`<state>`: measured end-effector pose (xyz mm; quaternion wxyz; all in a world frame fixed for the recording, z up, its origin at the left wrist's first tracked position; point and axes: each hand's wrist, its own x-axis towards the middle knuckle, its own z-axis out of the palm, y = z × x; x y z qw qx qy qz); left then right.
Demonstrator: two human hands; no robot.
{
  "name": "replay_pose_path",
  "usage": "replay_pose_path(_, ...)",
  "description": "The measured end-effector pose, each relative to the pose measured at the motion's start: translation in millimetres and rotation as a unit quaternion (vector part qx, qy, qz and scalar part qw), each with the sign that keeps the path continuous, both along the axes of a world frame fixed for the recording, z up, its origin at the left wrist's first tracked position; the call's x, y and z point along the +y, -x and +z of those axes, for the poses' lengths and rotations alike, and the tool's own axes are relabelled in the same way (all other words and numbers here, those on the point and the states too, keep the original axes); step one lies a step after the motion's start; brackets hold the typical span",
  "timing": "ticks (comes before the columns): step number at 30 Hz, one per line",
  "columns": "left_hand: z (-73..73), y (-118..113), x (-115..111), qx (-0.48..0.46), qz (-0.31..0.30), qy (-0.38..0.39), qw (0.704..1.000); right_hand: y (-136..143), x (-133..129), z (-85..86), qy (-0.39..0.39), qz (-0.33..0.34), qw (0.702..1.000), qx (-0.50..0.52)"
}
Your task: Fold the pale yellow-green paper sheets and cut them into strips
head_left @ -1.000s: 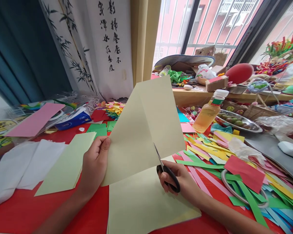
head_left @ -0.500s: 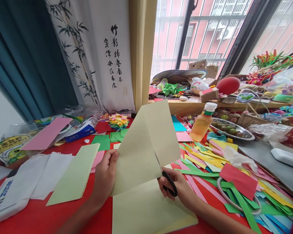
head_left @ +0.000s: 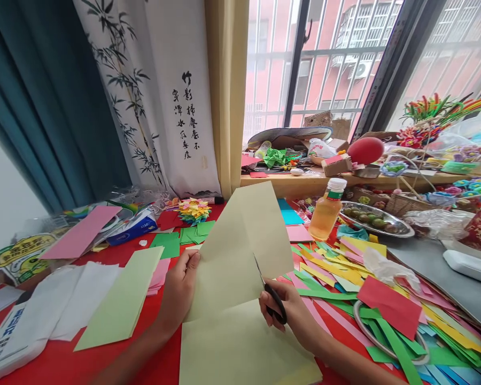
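The right hand [head_left: 294, 313] is clenched through the black handles of the scissors [head_left: 269, 291], whose blades run up and left along a cut in the pale yellow-green sheet [head_left: 240, 251]. The left hand [head_left: 180, 289] grips the sheet's left edge, thumb on the near face, and holds that part up off the red table [head_left: 56, 363]. The lower part of the sheet lies flat toward the person.

Compared with 1 second ago, both hands and the sheet sit lower and farther from the camera, and the view has tilted up to take in more window. The blades now look nearly closed, and their tips reach a little deeper into the paper. By my reading the cut along the crease is partly made, with the upper flap not yet parted from the rest.

Just left of the left hand lies a folded green sheet [head_left: 120, 299] and white paper [head_left: 64, 305]. To the right, coloured strips [head_left: 336, 267] lie in a heap, with a red piece [head_left: 388, 305] on top, and a bottle [head_left: 326, 211] of amber liquid stands behind them.

Writing: the hanging scroll [head_left: 184, 107] carries 2 columns of brushed Chinese characters beside painted bamboo. The blue tissue pack [head_left: 132, 229] and the yellow-green bag [head_left: 20, 254] bear print too small to read.
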<state>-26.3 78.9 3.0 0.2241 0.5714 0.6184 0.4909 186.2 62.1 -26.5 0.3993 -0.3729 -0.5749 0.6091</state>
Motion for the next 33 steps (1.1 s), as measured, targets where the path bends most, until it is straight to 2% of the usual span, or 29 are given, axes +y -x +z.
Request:
replay_pose_path(9,3.1,-2.0,-13.1,-0.023,0.025,0.019,0.999,0.5,-6.4,3.3,-0.001,0.014,1.000,0.007)
replay_pose_path(18,0.1,-0.2,-17.6,-0.030,0.014,0.031,0.999,0.7,-9.4,6.8,0.012,0.004,1.000,-0.002)
replay_pose_path(33,2.8,-1.6,-25.7,-0.026,0.011,0.029,0.999,-2.5,-11.3,12.2,-0.021,0.001,1.000,-0.005)
